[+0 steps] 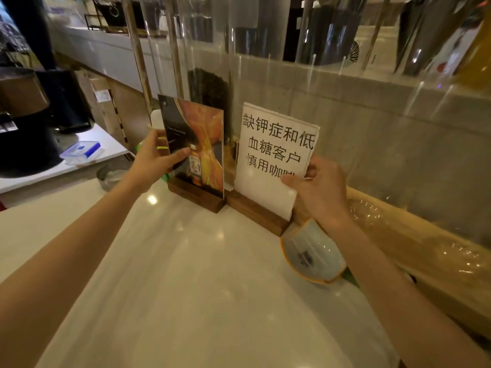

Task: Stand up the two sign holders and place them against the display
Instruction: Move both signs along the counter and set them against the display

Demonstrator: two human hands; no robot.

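On the white counter [186, 261], nearest, a pale bowl [313, 254] sits below the right hand [318, 192], pinching the white paper sign [273, 155]. The left hand [156, 158] grips the colourful sign [196, 147]. Both stand upright, seemingly against the clear display [345, 115].

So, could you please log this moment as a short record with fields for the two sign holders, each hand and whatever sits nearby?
colour sign holder: upright on wooden base, left side
paper sign holder: upright on wooden base, right side, bases nearly touching
left hand: gripping colour sign's left edge
right hand: gripping paper sign's lower right corner
display: clear panel directly behind both signs
bowl: on counter, below right hand
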